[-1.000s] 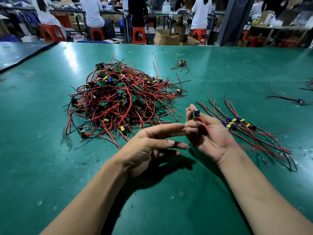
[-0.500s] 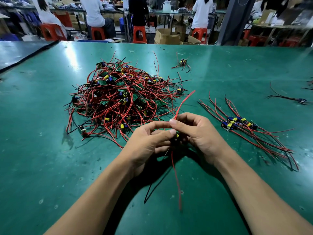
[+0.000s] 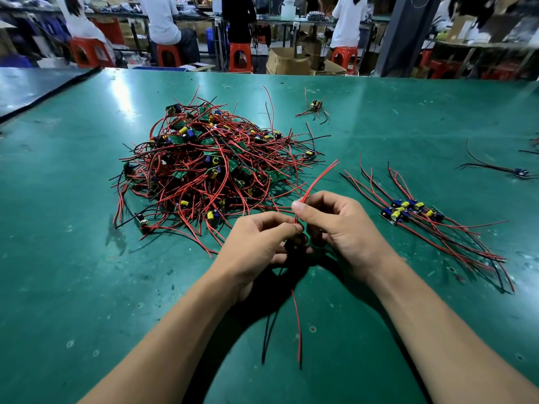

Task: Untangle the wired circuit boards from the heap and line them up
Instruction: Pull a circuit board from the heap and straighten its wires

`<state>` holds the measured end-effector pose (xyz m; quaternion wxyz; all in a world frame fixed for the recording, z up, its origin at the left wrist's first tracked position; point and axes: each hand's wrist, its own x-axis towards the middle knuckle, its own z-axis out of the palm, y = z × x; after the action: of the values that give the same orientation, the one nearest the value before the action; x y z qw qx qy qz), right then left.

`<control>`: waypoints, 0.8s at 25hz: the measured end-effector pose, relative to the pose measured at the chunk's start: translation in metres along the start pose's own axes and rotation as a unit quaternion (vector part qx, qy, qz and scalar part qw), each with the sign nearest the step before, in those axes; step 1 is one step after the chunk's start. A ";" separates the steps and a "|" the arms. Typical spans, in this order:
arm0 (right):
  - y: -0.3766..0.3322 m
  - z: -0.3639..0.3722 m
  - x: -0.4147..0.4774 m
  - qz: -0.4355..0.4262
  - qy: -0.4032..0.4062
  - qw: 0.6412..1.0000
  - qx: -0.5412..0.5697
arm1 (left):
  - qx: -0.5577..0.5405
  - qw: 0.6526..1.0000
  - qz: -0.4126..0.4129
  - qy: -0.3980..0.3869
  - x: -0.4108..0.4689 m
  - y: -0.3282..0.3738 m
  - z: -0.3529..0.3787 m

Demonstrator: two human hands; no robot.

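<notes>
Nearest, two wire tails, one red tail (image 3: 297, 325) and one black tail (image 3: 269, 328), trail over the table (image 3: 87, 287) from a single board (image 3: 295, 244), mostly hidden in the left hand (image 3: 256, 243), whose grip is closed on it. The right hand (image 3: 344, 225) pinches its upper red wire (image 3: 318, 179). To the right lies one row (image 3: 408, 211) of roughly five boards. Beyond sits one heap (image 3: 210, 170), too tangled to count, then a stray board (image 3: 315, 104) behind it and a second stray (image 3: 520, 172) far right.

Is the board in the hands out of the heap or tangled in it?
Out. The left hand holds the board short of the heap; the right hand pinches its red wires, whose ends lie free.
</notes>
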<state>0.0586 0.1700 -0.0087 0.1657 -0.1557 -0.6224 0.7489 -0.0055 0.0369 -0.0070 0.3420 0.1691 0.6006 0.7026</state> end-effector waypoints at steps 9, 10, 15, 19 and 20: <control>0.007 0.002 -0.002 0.005 -0.033 0.999 -0.028 | 0.007 0.996 0.056 0.072 0.000 -0.003 -0.003; 0.007 0.002 -0.001 0.004 -0.039 0.999 -0.038 | 0.018 0.995 0.060 0.072 0.000 -0.003 -0.004; 0.008 -0.005 0.003 0.024 -0.007 0.995 -0.097 | 0.062 0.994 0.062 0.064 0.001 -0.005 -0.001; 0.008 -0.014 0.010 0.052 0.057 0.995 -0.071 | 0.080 0.993 0.060 0.060 0.000 -0.006 0.002; 0.007 -0.016 0.012 0.051 0.070 0.994 -0.065 | 0.084 0.993 0.060 0.059 0.000 -0.006 0.001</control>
<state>0.0545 0.1880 -0.0190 0.1604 -0.2496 -0.6478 0.7016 -0.0030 0.0384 -0.0128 0.2477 0.1909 0.6659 0.6773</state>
